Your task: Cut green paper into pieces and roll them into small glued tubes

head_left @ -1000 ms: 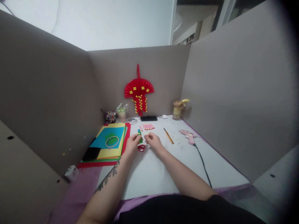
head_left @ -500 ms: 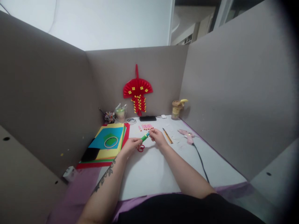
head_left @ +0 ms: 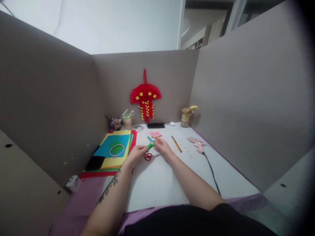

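My left hand (head_left: pixel 139 153) has its fingers closed around a short green tube (head_left: pixel 150 146), which tilts up to the right above the white tabletop. A narrow blue strip (head_left: pixel 149 138) sticks out beyond the tube's upper end, slanting up to the left. At that same end are the fingertips of my right hand (head_left: pixel 161 146), bent in and gripping the tube; its own fingers partly hide the contact. Red-handled scissors (head_left: pixel 148 157) lie just under the tube, their blades hidden by my left hand. Several small pink rolls with yellow ends (head_left: pixel 155 134) lie in a row beyond my hands.
Coloured paper sheets (head_left: pixel 103 146) with a roll of tape (head_left: pixel 117 150) lie left. A pencil (head_left: pixel 176 144) and pink glue gun (head_left: pixel 197 143) with a cord are right. A phone (head_left: pixel 156 125), cups (head_left: pixel 185 117) and a red paper hanging (head_left: pixel 145 93) stand at the back panel.
My right hand has moved slightly down and left, closer to the tube's end. The blue strip now slants up-left instead of running in line with the tube to my right fingers.
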A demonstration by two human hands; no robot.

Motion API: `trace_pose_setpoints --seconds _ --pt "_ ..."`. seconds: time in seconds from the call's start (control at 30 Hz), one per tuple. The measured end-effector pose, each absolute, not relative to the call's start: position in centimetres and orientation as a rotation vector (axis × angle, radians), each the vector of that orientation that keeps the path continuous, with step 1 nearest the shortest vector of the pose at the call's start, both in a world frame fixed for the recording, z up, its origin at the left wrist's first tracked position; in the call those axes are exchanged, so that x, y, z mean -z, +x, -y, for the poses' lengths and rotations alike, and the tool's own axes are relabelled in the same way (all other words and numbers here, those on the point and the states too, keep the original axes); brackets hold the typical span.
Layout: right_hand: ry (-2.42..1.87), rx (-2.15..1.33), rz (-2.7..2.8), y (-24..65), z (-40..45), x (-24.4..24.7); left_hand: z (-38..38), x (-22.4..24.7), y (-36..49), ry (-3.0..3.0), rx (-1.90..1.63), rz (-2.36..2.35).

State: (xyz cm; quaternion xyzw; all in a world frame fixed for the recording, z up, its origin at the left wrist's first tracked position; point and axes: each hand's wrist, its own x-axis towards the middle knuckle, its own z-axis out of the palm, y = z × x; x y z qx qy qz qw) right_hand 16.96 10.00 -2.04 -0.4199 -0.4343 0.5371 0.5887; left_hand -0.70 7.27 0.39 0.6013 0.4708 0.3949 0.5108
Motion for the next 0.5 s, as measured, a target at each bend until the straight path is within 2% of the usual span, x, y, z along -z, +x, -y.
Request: trace_pose_setpoints --seconds 0.2,0.4,0.5 --pt "-0.758 -1.459 1.055 14.7 -8.3 1.6 -6.9 -0.5 0.0 1.422 -1.138 -1.091" --pt "-0.789 -1.479 0.929 14.2 -7.8 1.4 -6.6 -0.3 1.3 1.465 -1.095 -1.041" --pt "-0.813 -1.488 0.842 14.8 -8.2 1.3 -5.6 -2.4 0.8 1.572 -1.346 -1.178"
